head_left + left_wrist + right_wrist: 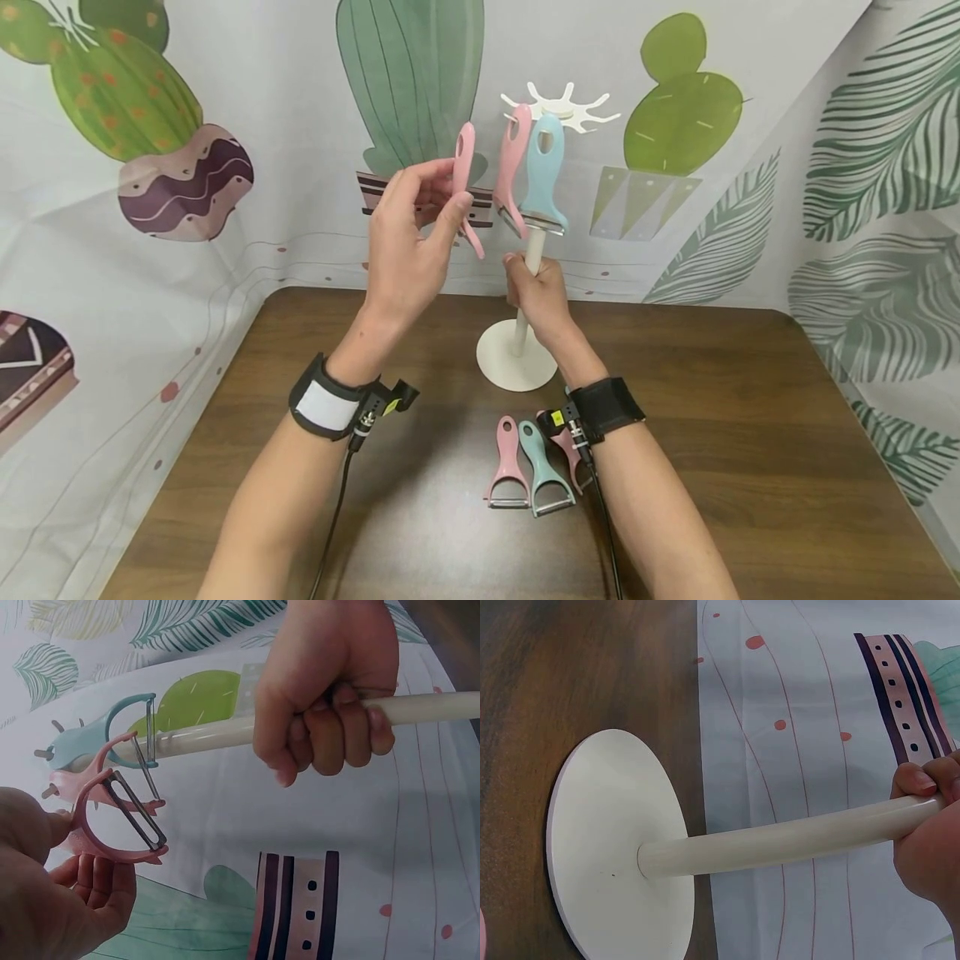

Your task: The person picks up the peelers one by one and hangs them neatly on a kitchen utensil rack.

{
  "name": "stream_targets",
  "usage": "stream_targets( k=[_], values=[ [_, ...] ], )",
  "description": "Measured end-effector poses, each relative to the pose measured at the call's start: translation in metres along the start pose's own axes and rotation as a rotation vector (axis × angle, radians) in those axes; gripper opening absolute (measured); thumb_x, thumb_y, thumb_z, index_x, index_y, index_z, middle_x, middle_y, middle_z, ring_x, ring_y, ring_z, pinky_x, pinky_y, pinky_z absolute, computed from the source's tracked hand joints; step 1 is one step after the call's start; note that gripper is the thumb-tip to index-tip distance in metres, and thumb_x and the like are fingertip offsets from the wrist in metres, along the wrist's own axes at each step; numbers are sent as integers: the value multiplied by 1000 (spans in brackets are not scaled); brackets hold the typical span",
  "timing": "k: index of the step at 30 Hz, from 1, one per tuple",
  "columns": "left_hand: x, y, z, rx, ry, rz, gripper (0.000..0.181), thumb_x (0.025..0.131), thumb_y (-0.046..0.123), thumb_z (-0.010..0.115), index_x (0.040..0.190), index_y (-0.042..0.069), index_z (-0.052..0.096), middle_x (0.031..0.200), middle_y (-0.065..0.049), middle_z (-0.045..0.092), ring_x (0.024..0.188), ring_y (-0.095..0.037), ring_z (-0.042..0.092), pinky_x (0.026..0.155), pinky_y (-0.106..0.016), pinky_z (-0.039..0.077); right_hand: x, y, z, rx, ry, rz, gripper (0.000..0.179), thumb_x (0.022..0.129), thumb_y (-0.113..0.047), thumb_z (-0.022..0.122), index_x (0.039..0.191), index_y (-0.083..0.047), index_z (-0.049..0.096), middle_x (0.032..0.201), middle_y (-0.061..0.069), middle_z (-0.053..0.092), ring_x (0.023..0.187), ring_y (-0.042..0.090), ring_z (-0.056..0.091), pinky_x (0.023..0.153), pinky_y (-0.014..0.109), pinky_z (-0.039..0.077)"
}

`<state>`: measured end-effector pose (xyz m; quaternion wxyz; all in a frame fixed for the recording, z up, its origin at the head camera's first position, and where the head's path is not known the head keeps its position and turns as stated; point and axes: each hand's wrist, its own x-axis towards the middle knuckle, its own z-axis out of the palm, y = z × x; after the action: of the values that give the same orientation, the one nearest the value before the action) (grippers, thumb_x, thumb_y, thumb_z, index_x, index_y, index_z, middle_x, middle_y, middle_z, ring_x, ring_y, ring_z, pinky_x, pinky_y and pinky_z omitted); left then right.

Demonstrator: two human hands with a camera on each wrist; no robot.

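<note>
My left hand (408, 221) pinches a pink peeler (463, 167) between thumb and fingers, its handle up, to the left of the stand's hooks. In the left wrist view the metal blade (136, 811) of this peeler points away from the fingers. My right hand (542, 292) is wrapped around the pole (802, 840) of a white stand, below the hanging peelers. Another pink peeler (512, 158) and a light blue peeler (545, 167) hang from the stand's hook ring (573, 110), blades down.
The stand's round base (498, 358) sits on the brown wooden table (720, 433). In front of it lie a pink peeler (507, 450), a green peeler (542, 462) and another pink peeler (567, 450), partly hidden by the right wrist camera. A patterned cloth (285, 108) hangs behind.
</note>
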<state>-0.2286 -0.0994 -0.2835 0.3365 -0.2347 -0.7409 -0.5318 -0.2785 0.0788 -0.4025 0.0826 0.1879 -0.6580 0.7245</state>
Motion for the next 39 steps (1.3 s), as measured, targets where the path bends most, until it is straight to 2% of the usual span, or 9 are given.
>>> stream_targets(
  k=[11, 17, 23, 34, 39],
  values=[
    [20, -2, 4, 8, -4, -19, 38, 103, 18, 72, 137, 3, 67, 116, -14, 65, 102, -16, 66, 87, -31, 59, 0, 1, -2, 4, -11, 10, 53, 109, -16, 52, 57, -12, 44, 48, -5, 36, 46, 14, 30, 48, 27, 26],
    [30, -4, 10, 3, -9, -18, 36, 104, 17, 71, 137, 4, 68, 118, -13, 66, 104, -17, 65, 88, -34, 59, -1, 0, -2, 4, -7, 4, 53, 109, -15, 51, 57, -14, 44, 48, -6, 36, 46, 13, 30, 47, 26, 24],
    [33, -4, 14, -9, -12, -25, 36, 104, 16, 70, 138, 3, 68, 119, -14, 65, 105, -17, 65, 90, -33, 59, 0, 0, -2, 4, -8, 8, 52, 109, -14, 51, 58, -12, 44, 48, -5, 37, 47, 14, 31, 48, 26, 25],
    [38, -5, 19, -15, -42, 13, 36, 105, 16, 67, 139, 4, 68, 119, -14, 65, 105, -16, 65, 89, -28, 57, 1, 1, -2, -17, -10, 4, 53, 109, -15, 51, 60, 0, 42, 47, -4, 38, 46, 15, 31, 49, 27, 26],
    [40, -6, 20, -16, -60, 31, 37, 105, 17, 66, 140, 5, 68, 118, -14, 65, 103, -16, 64, 86, -24, 55, 1, 1, -2, -18, -20, 3, 54, 110, -17, 50, 59, -2, 42, 47, -4, 39, 47, 15, 31, 49, 26, 27]
  ],
)
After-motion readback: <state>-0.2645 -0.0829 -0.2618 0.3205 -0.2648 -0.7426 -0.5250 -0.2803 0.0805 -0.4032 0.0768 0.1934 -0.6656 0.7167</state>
